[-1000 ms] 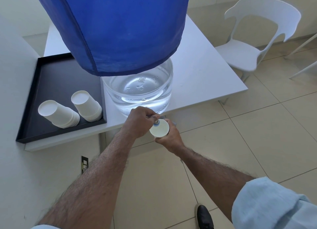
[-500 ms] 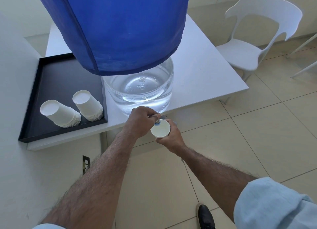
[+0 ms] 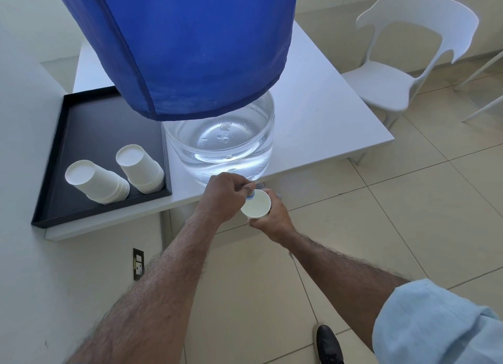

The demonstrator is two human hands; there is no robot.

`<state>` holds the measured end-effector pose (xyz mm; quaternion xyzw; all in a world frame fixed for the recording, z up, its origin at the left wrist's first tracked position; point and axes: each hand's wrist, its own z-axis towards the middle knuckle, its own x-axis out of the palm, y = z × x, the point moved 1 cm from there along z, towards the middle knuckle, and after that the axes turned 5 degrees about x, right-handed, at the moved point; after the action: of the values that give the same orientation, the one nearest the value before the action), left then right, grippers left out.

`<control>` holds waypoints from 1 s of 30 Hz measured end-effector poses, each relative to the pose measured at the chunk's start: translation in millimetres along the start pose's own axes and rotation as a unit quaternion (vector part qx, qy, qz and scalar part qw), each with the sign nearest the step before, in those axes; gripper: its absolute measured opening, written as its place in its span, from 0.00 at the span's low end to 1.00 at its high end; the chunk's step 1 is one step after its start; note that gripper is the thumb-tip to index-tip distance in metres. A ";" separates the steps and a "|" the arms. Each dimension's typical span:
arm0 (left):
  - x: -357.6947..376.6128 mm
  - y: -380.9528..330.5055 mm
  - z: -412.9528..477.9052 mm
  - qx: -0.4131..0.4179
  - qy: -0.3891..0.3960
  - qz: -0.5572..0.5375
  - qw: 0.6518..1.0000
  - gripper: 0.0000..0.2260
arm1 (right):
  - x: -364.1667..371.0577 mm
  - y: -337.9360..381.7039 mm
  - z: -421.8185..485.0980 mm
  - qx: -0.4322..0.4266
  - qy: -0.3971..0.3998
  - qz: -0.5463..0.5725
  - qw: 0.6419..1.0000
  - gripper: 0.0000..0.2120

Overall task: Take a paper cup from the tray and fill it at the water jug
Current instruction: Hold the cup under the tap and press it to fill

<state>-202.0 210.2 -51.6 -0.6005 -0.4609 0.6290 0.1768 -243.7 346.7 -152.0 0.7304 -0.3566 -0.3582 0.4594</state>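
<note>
A clear water jug (image 3: 220, 145) under a blue cloth cover (image 3: 190, 42) stands at the front edge of the white table (image 3: 326, 113). My left hand (image 3: 226, 195) is closed on the jug's small tap (image 3: 250, 193) at the table edge. My right hand (image 3: 268, 216) holds a white paper cup (image 3: 255, 203) upright, its mouth directly beneath the tap. On the left lies a black tray (image 3: 89, 124) with two stacks of upturned paper cups (image 3: 98, 182), the other stack (image 3: 140, 169) beside it.
A white plastic chair (image 3: 394, 72) stands to the right of the table. A wall with a socket (image 3: 138, 264) runs along the left. Below is tiled floor (image 3: 408, 214), with my black shoe (image 3: 328, 344) near the bottom edge.
Both hands stay at the tap with the cup under it. The view has shifted only slightly.
</note>
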 end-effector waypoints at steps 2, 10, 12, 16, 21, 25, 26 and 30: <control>0.8 0.6 -1.1 0.007 0.002 0.001 1.000 0.06 | -0.3 -0.6 0.2 0.001 -0.001 0.000 1.000 0.29; 4.4 0.9 -12.5 0.099 -0.001 0.059 0.993 0.08 | 0.0 -3.6 2.4 0.008 0.007 0.001 1.000 0.28; 6.4 1.7 -16.5 0.144 -0.012 0.088 0.986 0.09 | 0.1 -4.2 2.6 0.007 0.008 0.001 1.000 0.28; 12.5 5.1 -25.2 0.194 -0.010 0.137 0.971 0.08 | 1.1 -4.4 3.2 0.007 0.005 0.002 1.000 0.28; 21.0 7.5 -36.3 0.209 -0.031 0.173 0.962 0.16 | 1.6 -6.2 3.0 0.002 0.000 0.004 1.000 0.28; 20.7 17.3 -49.8 0.205 -0.065 0.180 0.960 0.20 | -3.9 -13.6 2.0 0.005 -0.007 0.003 1.000 0.30; 19.6 21.8 -54.0 0.196 -0.076 0.182 0.960 0.20 | -7.0 -16.6 1.5 0.007 -0.013 0.002 1.000 0.30; 15.7 43.8 -68.6 0.141 -0.085 0.214 0.963 0.19 | -26.2 -27.7 -0.9 0.018 -0.040 -0.009 0.999 0.30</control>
<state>-127.9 225.2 -85.6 -0.5980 -0.2416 0.7599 0.0812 -250.5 378.3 -172.2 0.7272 -0.3743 -0.3846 0.4280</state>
